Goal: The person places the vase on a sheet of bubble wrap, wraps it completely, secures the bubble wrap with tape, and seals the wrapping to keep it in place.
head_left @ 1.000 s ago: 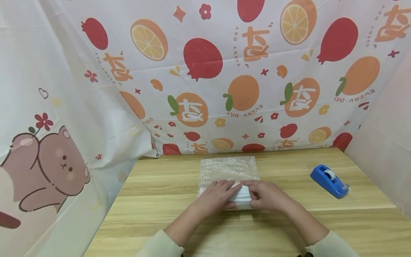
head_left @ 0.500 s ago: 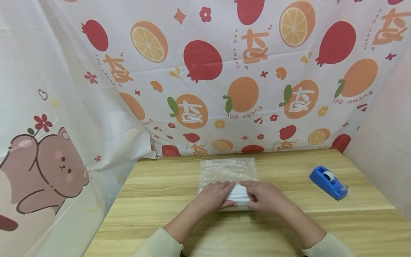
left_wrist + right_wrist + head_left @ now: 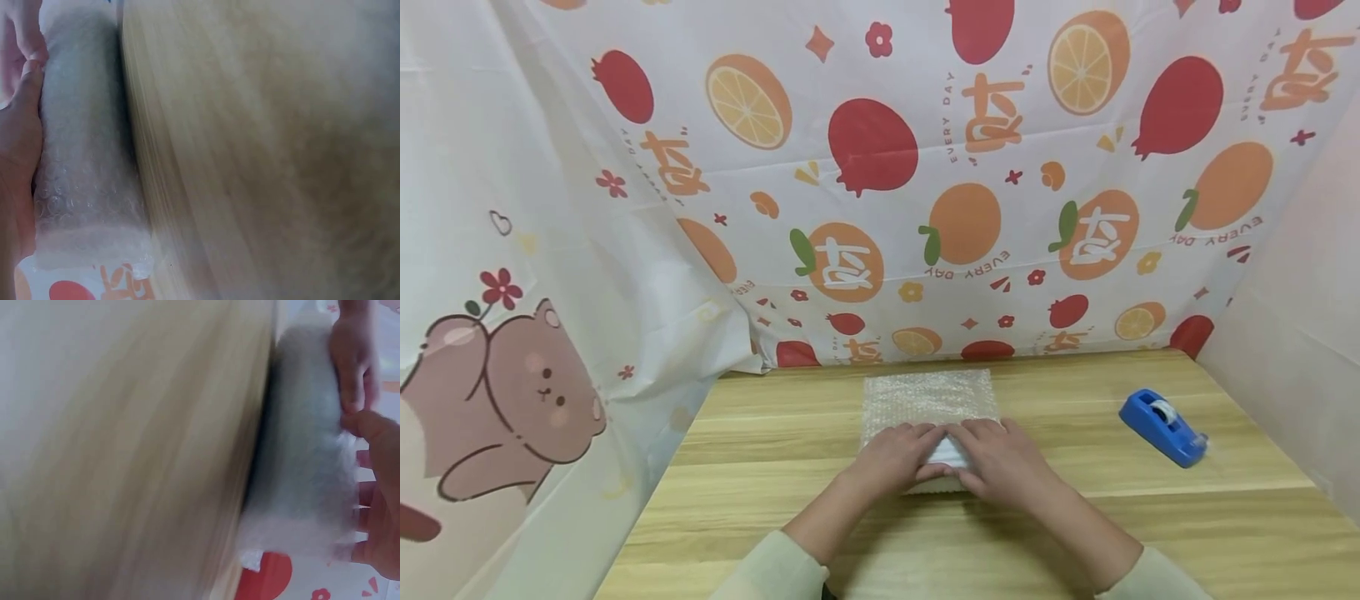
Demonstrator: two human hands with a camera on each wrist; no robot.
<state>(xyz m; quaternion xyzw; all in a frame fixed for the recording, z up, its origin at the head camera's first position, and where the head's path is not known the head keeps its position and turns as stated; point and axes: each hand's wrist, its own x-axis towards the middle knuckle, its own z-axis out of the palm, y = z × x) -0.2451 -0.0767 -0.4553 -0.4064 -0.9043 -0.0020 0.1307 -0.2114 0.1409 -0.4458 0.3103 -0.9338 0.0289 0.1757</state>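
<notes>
A sheet of bubble wrap (image 3: 928, 396) lies on the table, its far part flat. At its near end sits a white, long bundle (image 3: 949, 452) whose contents are covered. My left hand (image 3: 895, 458) holds the bundle's left side, fingers over the top and thumb toward me. From the right, my right hand (image 3: 1007, 462) grips it the same way, and the two thumbs meet near the middle. Both wrist views show bubble wrap round the rounded near side of the bundle (image 3: 87, 137); the left fingertips are hidden behind it.
A blue tape dispenser (image 3: 1163, 427) with a roll of clear tape stands on the right of the wooden table (image 3: 760, 467). Fruit-printed cloth (image 3: 880, 208) hangs behind the table's far edge, and a white cloth with a bear (image 3: 542, 392) hangs at the left.
My right hand has moved left and spread its bent fingers over the bundle, closer to the left hand. Less of the white surface shows between them. The dispenser stays put.
</notes>
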